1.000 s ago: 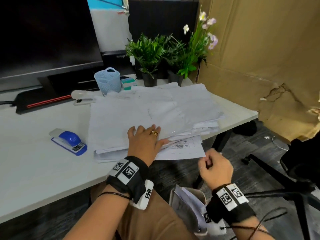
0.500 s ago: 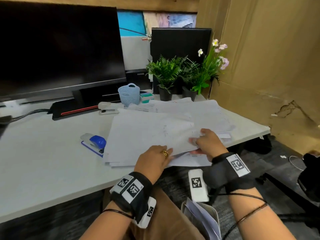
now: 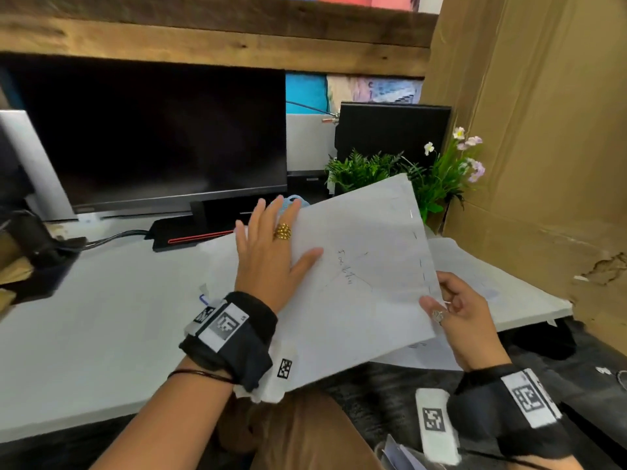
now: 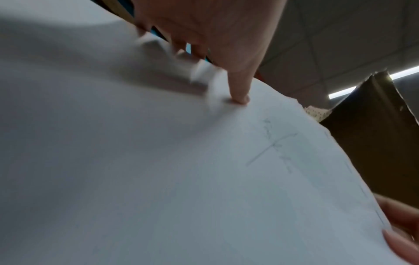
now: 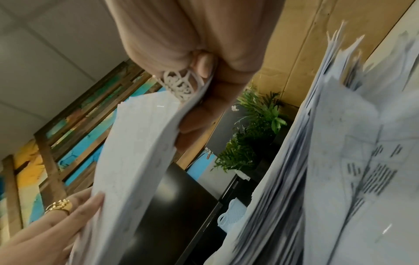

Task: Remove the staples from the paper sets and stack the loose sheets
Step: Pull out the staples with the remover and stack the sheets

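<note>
Paper set (image 3: 356, 283) sits centre frame, lifted & tilted above the worktop (image 3: 101, 327). Right hand (image 3: 458, 313), lower right, pinches its right edge btwn thumb & fingers. Left hand (image 3: 271, 252) lies flat on the top sheet w/ fingers straight (gold ring on one). Behind, right of centre: more papers (image 3: 481, 276) on the worktop. Upper left: dark monitor (image 3: 163, 137); upper right: plants (image 3: 437, 174).

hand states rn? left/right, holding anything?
Left hand: open, fingers straight, flat against the lifted paper set.
Right hand: pinches the paper set's near right edge, thumb on top.
</note>
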